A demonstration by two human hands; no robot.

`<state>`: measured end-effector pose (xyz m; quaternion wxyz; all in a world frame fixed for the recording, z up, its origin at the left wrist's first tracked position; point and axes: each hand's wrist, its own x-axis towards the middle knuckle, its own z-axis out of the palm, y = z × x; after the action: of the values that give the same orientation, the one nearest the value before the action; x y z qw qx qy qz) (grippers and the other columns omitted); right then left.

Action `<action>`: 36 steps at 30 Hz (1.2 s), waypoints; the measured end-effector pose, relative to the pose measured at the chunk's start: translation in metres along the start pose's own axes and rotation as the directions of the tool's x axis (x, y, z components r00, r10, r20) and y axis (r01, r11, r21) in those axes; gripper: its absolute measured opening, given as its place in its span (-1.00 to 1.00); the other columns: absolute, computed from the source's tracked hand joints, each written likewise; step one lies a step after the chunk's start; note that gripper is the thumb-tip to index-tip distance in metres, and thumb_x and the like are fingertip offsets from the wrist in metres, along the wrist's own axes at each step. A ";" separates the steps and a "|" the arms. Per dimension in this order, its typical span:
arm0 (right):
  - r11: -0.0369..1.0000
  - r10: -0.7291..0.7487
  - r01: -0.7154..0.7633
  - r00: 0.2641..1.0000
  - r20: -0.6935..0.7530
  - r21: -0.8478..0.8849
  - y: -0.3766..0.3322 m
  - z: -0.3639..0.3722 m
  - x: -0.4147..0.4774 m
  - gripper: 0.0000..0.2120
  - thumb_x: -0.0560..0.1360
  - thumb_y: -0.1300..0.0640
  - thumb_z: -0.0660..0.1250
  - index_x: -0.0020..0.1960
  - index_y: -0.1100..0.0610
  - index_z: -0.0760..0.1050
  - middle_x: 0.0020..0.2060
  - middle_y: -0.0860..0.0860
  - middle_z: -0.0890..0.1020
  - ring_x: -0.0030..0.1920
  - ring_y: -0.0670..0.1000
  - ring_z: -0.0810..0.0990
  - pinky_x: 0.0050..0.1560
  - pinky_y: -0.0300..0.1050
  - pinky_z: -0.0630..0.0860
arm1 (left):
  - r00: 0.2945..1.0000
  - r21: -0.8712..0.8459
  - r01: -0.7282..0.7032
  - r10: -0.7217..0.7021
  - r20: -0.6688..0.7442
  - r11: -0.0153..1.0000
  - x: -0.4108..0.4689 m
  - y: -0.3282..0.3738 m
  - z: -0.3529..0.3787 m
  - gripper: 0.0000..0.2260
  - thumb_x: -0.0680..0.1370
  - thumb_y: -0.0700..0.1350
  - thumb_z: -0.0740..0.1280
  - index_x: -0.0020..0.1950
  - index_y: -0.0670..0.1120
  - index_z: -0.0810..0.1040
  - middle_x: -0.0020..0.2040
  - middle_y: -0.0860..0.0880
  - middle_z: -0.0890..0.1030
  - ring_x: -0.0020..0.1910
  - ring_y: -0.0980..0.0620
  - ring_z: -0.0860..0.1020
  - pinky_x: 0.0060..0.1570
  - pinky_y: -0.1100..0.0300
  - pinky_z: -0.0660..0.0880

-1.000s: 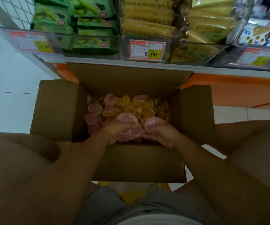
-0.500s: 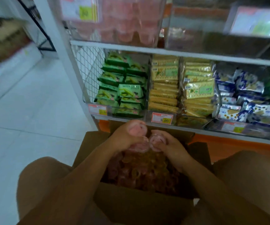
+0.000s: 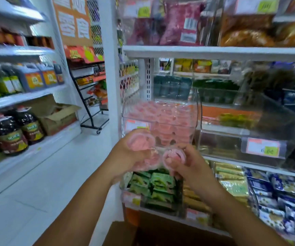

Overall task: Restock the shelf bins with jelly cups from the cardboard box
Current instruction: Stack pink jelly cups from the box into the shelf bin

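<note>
The left hand [image 3: 134, 158] grips several pink round plastic jelly cups [image 3: 140, 142]. The right hand [image 3: 189, 164] curls around another pink cup [image 3: 174, 155]. Both are just before the clear plastic shelf bin [image 3: 160, 118], above the brown cardboard box [image 3: 123, 234].

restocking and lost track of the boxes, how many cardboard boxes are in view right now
2. An open side box sits on the low left shelf beside the dark bottles. The stock box shows partly at the bottom edge, cut off by the frame. Others could be hidden.
</note>
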<state>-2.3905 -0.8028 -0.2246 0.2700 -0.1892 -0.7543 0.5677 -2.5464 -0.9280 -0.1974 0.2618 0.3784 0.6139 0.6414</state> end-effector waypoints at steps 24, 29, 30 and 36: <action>0.851 0.360 -0.375 0.926 -0.109 -0.369 -0.049 -0.004 0.343 -0.81 0.52 0.25 0.38 0.07 0.31 0.46 -0.17 0.14 0.53 -0.24 0.02 0.55 -0.17 -0.15 0.60 | 0.970 -0.038 -0.053 0.042 -0.238 0.998 0.087 0.058 -0.055 -0.57 0.39 -0.22 0.54 0.05 0.28 0.58 0.11 0.02 0.61 -0.39 -0.12 0.61 -0.36 0.12 0.59; 0.781 0.326 -0.330 0.940 -0.105 -0.531 -0.027 0.008 0.354 -0.88 0.48 0.24 0.42 -0.16 0.27 0.52 -0.24 0.16 0.57 -0.20 0.08 0.57 -0.06 -0.08 0.56 | 0.970 -0.027 -0.048 0.040 -0.239 0.998 0.085 0.055 -0.058 -0.53 0.38 -0.23 0.54 0.08 0.29 0.58 0.14 0.03 0.61 -0.35 -0.11 0.62 -0.24 -0.06 0.65; 0.764 0.299 -0.307 0.948 -0.110 -0.567 -0.027 0.011 0.354 -0.89 0.48 0.22 0.41 -0.17 0.25 0.53 -0.27 0.14 0.56 -0.22 0.07 0.56 -0.12 -0.11 0.53 | 0.970 -0.019 -0.043 0.037 -0.239 0.999 0.085 0.055 -0.058 -0.54 0.38 -0.23 0.54 0.08 0.29 0.58 0.15 0.02 0.60 -0.36 -0.09 0.62 -0.24 -0.06 0.65; 0.559 0.215 -0.099 0.976 0.028 -0.823 -0.032 0.015 0.347 -0.81 0.58 0.09 0.25 -0.15 0.13 0.54 -0.27 -0.01 0.50 -0.25 -0.06 0.50 -0.34 -0.27 0.39 | 0.973 0.025 -0.065 0.069 -0.218 0.998 0.086 0.057 -0.051 -0.53 0.37 -0.24 0.55 0.08 0.28 0.58 0.16 0.02 0.59 -0.32 -0.11 0.67 -0.28 0.01 0.63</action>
<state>-2.6706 -0.6175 -0.1306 0.0527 -0.3227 -0.9261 0.1883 -2.6299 -0.8956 -0.1251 0.1674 0.3284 0.6316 0.6821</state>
